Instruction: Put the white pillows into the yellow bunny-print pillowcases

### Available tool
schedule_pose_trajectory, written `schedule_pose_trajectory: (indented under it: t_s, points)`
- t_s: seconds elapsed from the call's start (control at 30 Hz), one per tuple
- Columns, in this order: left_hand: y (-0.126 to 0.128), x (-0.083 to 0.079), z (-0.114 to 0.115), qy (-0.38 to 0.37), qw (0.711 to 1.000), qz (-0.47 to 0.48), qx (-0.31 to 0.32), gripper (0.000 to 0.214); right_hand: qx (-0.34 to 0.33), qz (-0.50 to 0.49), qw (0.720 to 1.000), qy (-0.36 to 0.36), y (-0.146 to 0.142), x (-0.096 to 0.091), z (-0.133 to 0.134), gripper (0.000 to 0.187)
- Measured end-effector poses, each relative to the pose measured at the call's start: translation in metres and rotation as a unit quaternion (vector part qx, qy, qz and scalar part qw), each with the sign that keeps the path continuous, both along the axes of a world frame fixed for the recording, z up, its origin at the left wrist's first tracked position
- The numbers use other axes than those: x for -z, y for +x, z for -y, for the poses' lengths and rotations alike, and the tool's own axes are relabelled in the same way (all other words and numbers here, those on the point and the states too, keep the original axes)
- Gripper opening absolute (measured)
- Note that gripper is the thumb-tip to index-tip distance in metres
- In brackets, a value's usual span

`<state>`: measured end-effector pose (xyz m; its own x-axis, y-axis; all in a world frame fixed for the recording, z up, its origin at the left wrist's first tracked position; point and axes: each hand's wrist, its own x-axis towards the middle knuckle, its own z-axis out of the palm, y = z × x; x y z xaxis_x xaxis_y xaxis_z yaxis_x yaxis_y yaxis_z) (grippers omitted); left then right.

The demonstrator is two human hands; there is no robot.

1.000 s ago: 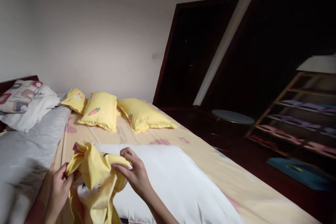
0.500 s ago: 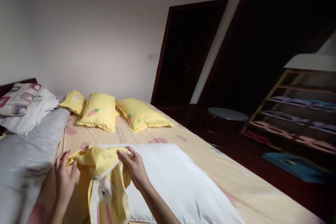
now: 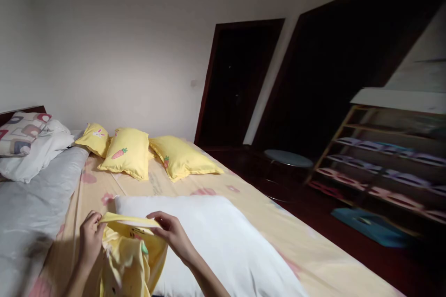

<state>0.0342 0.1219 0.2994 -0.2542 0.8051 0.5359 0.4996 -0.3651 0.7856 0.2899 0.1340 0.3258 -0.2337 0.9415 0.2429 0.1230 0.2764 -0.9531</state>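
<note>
A yellow printed pillowcase (image 3: 128,255) hangs between my two hands, its hem stretched into an open mouth. My left hand (image 3: 91,239) pinches the left end of that hem. At the other end, my right hand (image 3: 170,232) grips the edge between thumb and fingers. Beneath and to the right lies a plain white pillow (image 3: 216,241), flat on the bed and partly covered by my right forearm and the cloth. The lower part of the pillowcase runs out of the bottom of the view.
Several yellow pillows (image 3: 128,153) with carrot and rabbit prints lie farther up the patterned sheet (image 3: 244,209). Grey bedding (image 3: 38,209) and a patterned cushion (image 3: 26,132) are at left. Beyond the bed's right edge stand a round stool (image 3: 288,158) and a shoe rack (image 3: 379,148).
The pillowcase hem, bunched and folded over before, is now drawn taut and open, showing the inside. Both hands have lowered slightly. The head view has turned a little to the right.
</note>
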Motion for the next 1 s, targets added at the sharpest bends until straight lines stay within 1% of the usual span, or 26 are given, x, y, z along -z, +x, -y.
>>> schedule_pose_trajectory:
  t_s: [0.03, 0.07, 0.1, 0.13, 0.17, 0.2, 0.27, 0.3, 0.37, 0.4, 0.43, 0.47, 0.53, 0.57, 0.6, 0.63, 0.67, 0.7, 0.73, 0.77, 0.83, 0.87, 0.9, 0.93, 0.97, 1.0]
  points:
    - [-0.006, -0.013, 0.003, -0.007, 1.0, 0.026, 0.002, 0.017, 0.012, 0.07, 0.996, 0.052, 0.004, 0.003, 0.0, 0.019]
    - [-0.011, -0.026, 0.006, -0.013, 0.999, 0.044, 0.001, 0.018, 0.032, 0.135, 0.985, 0.103, 0.008, 0.007, -0.001, 0.018]
    - [-0.016, -0.038, 0.01, -0.015, 0.998, 0.054, -0.002, 0.018, 0.054, 0.187, 0.971, 0.142, 0.01, 0.012, -0.001, 0.021]
    - [-0.021, -0.05, 0.013, -0.008, 0.998, 0.057, -0.009, 0.018, 0.076, 0.223, 0.958, 0.164, 0.011, 0.018, -0.001, 0.026]
    - [-0.026, -0.061, 0.015, 0.003, 0.998, 0.055, -0.018, 0.019, 0.092, 0.246, 0.95, 0.167, 0.011, 0.023, -0.001, 0.033]
    - [-0.032, -0.07, 0.018, 0.016, 0.998, 0.047, -0.031, 0.02, 0.098, 0.261, 0.948, 0.152, 0.012, 0.028, -0.002, 0.041]
    - [-0.043, -0.084, 0.023, 0.044, 0.996, 0.021, -0.069, 0.018, 0.072, 0.274, 0.954, 0.097, 0.013, 0.031, -0.003, 0.053]
    - [-0.049, -0.089, 0.027, 0.057, 0.994, 0.002, -0.092, 0.016, 0.05, 0.272, 0.958, 0.072, 0.014, 0.03, -0.003, 0.053]
    - [-0.061, -0.096, 0.034, 0.08, 0.985, -0.043, -0.15, 0.008, 0.034, 0.244, 0.967, 0.059, 0.018, 0.018, -0.005, 0.041]
    - [-0.067, -0.099, 0.038, 0.092, 0.977, -0.066, -0.181, 0.005, 0.059, 0.214, 0.972, 0.078, 0.021, 0.008, -0.005, 0.033]
    - [-0.074, -0.101, 0.041, 0.104, 0.968, -0.087, -0.21, 0.002, 0.11, 0.175, 0.972, 0.11, 0.024, -0.003, -0.007, 0.027]
    - [-0.081, -0.104, 0.044, 0.113, 0.96, -0.104, -0.234, 0.003, 0.176, 0.131, 0.964, 0.15, 0.027, -0.014, -0.008, 0.023]
    - [-0.095, -0.107, 0.048, 0.119, 0.948, -0.122, -0.268, 0.005, 0.297, 0.06, 0.927, 0.223, 0.033, -0.033, -0.014, 0.024]
    - [-0.102, -0.108, 0.047, 0.114, 0.946, -0.121, -0.278, 0.007, 0.324, 0.052, 0.911, 0.249, 0.035, -0.038, -0.018, 0.025]
    - [-0.11, -0.107, 0.046, 0.104, 0.946, -0.113, -0.287, 0.01, 0.327, 0.069, 0.905, 0.264, 0.036, -0.039, -0.023, 0.025]
    - [-0.118, -0.104, 0.043, 0.087, 0.946, -0.104, -0.295, 0.012, 0.305, 0.109, 0.911, 0.257, 0.036, -0.037, -0.028, 0.026]
    - [-0.126, -0.099, 0.04, 0.067, 0.947, -0.099, -0.298, 0.013, 0.266, 0.161, 0.922, 0.23, 0.037, -0.031, -0.034, 0.027]
    - [-0.134, -0.091, 0.036, 0.049, 0.95, -0.1, -0.292, 0.013, 0.223, 0.212, 0.933, 0.189, 0.037, -0.021, -0.039, 0.028]
    - [-0.142, -0.08, 0.031, 0.033, 0.957, -0.109, -0.269, 0.012, 0.179, 0.253, 0.94, 0.142, 0.038, -0.009, -0.043, 0.029]
    - [-0.15, -0.066, 0.027, 0.016, 0.966, -0.119, -0.23, 0.011, 0.126, 0.278, 0.947, 0.096, 0.041, 0.005, -0.047, 0.033]
    - [-0.168, -0.03, 0.021, -0.031, 0.984, -0.122, -0.128, 0.013, 0.019, 0.276, 0.961, 0.02, 0.052, 0.034, -0.051, 0.047]
    - [-0.178, -0.009, 0.019, -0.068, 0.989, -0.097, -0.088, 0.014, 0.007, 0.263, 0.965, -0.01, 0.063, 0.049, -0.051, 0.053]
    - [-0.189, 0.013, 0.019, -0.109, 0.99, -0.056, -0.076, 0.015, 0.032, 0.253, 0.966, -0.042, 0.076, 0.063, -0.051, 0.057]
    - [-0.2, 0.035, 0.02, -0.144, 0.986, -0.001, -0.089, 0.017, 0.092, 0.248, 0.962, -0.074, 0.092, 0.076, -0.05, 0.063]
    - [-0.21, 0.057, 0.023, -0.164, 0.976, 0.062, -0.129, 0.021, 0.193, 0.248, 0.944, -0.105, 0.111, 0.089, -0.048, 0.069]
    - [-0.22, 0.078, 0.027, -0.174, 0.959, 0.115, -0.189, 0.028, 0.312, 0.252, 0.906, -0.135, 0.132, 0.102, -0.045, 0.077]
